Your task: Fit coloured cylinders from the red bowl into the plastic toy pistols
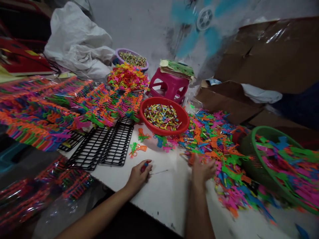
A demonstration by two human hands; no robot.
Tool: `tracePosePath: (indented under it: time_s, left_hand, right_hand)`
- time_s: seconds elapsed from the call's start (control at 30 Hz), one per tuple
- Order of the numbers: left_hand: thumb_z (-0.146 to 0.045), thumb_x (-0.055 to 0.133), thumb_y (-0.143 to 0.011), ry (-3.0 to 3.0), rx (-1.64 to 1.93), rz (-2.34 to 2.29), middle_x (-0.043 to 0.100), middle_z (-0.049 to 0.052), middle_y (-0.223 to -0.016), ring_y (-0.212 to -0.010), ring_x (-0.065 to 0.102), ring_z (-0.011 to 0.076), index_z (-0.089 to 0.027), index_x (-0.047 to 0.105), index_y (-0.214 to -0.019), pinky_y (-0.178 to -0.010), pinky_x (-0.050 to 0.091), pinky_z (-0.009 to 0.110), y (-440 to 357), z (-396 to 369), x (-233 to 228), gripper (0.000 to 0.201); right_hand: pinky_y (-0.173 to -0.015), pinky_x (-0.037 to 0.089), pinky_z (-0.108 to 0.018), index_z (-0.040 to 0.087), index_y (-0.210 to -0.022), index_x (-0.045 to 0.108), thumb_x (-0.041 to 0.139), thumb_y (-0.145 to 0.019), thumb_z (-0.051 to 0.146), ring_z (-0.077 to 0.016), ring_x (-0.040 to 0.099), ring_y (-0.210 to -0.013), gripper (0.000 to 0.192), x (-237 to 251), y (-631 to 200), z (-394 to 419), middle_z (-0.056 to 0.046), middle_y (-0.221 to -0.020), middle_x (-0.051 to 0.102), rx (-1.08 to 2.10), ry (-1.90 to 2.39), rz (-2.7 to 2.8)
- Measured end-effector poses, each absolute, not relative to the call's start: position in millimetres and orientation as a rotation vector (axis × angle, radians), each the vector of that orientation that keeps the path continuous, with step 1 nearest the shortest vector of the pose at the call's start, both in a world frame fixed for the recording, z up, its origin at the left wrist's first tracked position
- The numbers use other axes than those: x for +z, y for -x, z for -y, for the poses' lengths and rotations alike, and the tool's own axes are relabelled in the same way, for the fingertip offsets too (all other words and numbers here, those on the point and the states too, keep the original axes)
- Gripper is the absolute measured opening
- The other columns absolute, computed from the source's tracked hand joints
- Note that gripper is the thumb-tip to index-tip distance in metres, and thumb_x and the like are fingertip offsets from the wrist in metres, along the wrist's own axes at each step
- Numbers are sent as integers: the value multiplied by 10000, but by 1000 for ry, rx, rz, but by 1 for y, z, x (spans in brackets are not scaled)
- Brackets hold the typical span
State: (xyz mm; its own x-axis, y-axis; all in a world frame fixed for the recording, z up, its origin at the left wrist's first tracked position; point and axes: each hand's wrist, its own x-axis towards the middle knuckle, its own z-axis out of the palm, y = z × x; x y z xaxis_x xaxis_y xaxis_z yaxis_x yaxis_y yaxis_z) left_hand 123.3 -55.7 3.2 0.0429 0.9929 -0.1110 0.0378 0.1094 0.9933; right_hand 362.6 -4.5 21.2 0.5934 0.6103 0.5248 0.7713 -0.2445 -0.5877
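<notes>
My left hand is closed over the white table, fingers curled round a small red piece with a dark bluish end. A thin metal rod extends rightward from beside those fingers; whether it joins the red piece I cannot tell. My right hand is blurred at the left edge of a heap of colourful plastic toy guns. An orange-red piece lies against its fingers; a grip on it cannot be made out. Ahead of my left hand lies a green and orange toy gun.
A red basin holds many small printed tubes. Black wire racks and rows of bagged toys occupy the left. A green basket of toy parts tilts at right. Behind stand a pink stool, a fan and cardboard boxes.
</notes>
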Motion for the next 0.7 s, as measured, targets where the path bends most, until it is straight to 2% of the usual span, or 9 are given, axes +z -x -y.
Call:
tracePosePath:
  time_s: [0.07, 0.17, 0.27, 0.33, 0.43, 0.53, 0.63, 0.7]
  left_hand:
    - [-405, 459, -775, -1242, 1071, -1287, 570, -10, -595, -462, 505, 102, -153, 586, -992, -442, 394, 203, -122, 55, 4, 356]
    - [-382, 471, -773, -1293, 1077, -1282, 548, -36, -555, -449, 488, 96, -173, 564, -967, -450, 382, 199, -123, 55, 5, 300]
    - [-394, 477, -771, -1175, 1085, -1271, 601, -14, -637, -423, 500, 94, -184, 509, -953, -400, 375, 192, -124, 56, 4, 280]
    - [-400, 488, -767, -1115, 1121, -1265, 617, 2, -667, -457, 539, 108, -181, 505, -944, -414, 402, 199, -123, 55, 4, 281]
    - [-393, 494, -770, -1076, 1197, -1229, 615, 2, -630, -541, 588, 137, -165, 526, -971, -508, 462, 231, -122, 53, 6, 306]
    - [-400, 504, -763, -1060, 1227, -1188, 631, 20, -669, -609, 607, 158, -150, 550, -995, -555, 483, 252, -122, 52, 7, 344]
    - [-401, 513, -760, -1051, 1217, -1218, 630, 6, -654, -584, 597, 151, -159, 531, -1052, -542, 474, 249, -123, 51, 5, 380]
    - [-399, 525, -753, -1047, 1205, -1247, 627, -7, -626, -562, 594, 145, -166, 517, -1056, -542, 466, 246, -123, 51, 3, 382]
  right_hand:
    - [-774, 327, -453, 19, -1104, 491, 452, -756, 461, -343, 441, -974, 564, 26, -380, -9, -263, -1029, 504, -481, 2044, 1094]
    - [-831, 314, -443, 100, -1038, 573, 408, -799, 364, -301, 446, -1013, 393, 18, -358, -24, -190, -1054, 547, -361, 1916, 1622]
    - [-845, 302, -454, 146, -996, 598, 456, -781, 352, -304, 420, -1048, 330, 3, -306, -23, -155, -1100, 546, -231, 1810, 1948]
    - [-808, 326, -438, 136, -972, 602, 476, -776, 353, -296, 464, -968, 319, -4, -277, -9, -157, -1015, 582, -168, 1825, 1984]
    - [-721, 377, -371, 157, -871, 620, 439, -809, 386, -237, 529, -793, 298, -4, -261, 19, -108, -818, 616, 14, 1804, 1971]
    - [-663, 413, -303, 175, -939, 601, 352, -854, 330, -172, 554, -701, 305, 4, -275, 34, -71, -805, 616, 223, 1662, 1920]
    - [-751, 418, -320, 184, -1110, 530, 377, -815, 218, -183, 544, -871, 334, 11, -293, 31, -87, -973, 599, 186, 1479, 2074]
    - [-837, 382, -359, 202, -1145, 512, 455, -751, 180, -218, 466, -1036, 398, 13, -297, 24, -90, -1106, 554, 116, 1354, 2317]
